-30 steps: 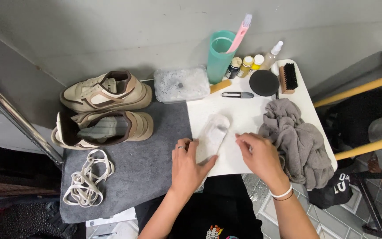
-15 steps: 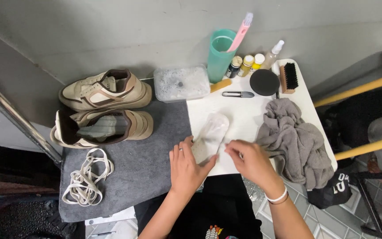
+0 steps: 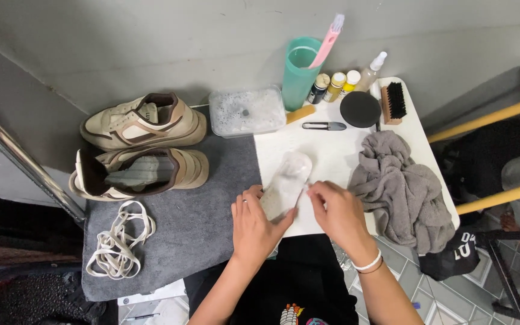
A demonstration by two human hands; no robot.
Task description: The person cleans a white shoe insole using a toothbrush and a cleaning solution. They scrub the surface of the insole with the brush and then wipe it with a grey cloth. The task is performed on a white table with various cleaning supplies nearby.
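- Left hand point(image 3: 254, 225) found laid flat on near end of white insole point(image 3: 287, 183), palm down, fingers spread, pressing it onto white board point(image 3: 332, 150); not clenched.
- Right hand point(image 3: 335, 210) found just beside right edge of insole, fingertips pinched together at that edge; whether anything small was pinched there could not be told.
- Insole lying lengthwise between both hands, far end free and pointing away toward back wall.
- Beyond insole's far end: small black clippers point(image 3: 324, 126) on board, then clear tub of soapy water point(image 3: 247, 111) and teal cup point(image 3: 300, 72) holding pink toothbrush point(image 3: 327, 37).
- Right of right hand: crumpled grey cloth point(image 3: 401, 189), touching board's edge.
- Farther back on that side: round black lid point(image 3: 360, 108), wooden brush with black bristles point(image 3: 394, 102), small bottles point(image 3: 335, 85).
- Left of left hand: grey mat point(image 3: 200, 216) bearing two beige-and-brown sneakers point(image 3: 142, 147), unlaced, well apart from hands.
- Loose pale laces point(image 3: 118, 241) heaped on mat's near left corner.
- White band noted on right wrist.
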